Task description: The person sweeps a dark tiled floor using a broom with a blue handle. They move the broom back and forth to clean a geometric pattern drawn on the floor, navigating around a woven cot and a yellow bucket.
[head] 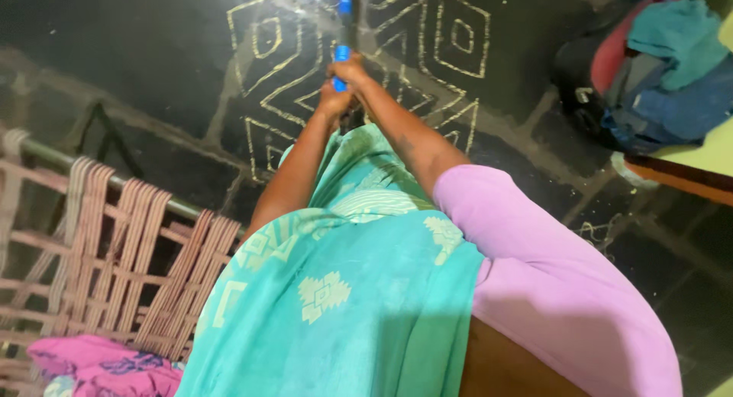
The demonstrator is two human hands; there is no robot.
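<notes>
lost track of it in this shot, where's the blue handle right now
In the head view the blue handle is at top centre, gripped by both hands, left hand and right hand, above the chalk floor pattern.

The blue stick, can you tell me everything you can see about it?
The blue stick is a thin, straight handle, bright blue with a darker band in the middle, likely plastic. It points away from the person, over the dark floor with its chalk pattern. Both hands grip its near end: left hand, right hand. Its far end is out of view.
</notes>
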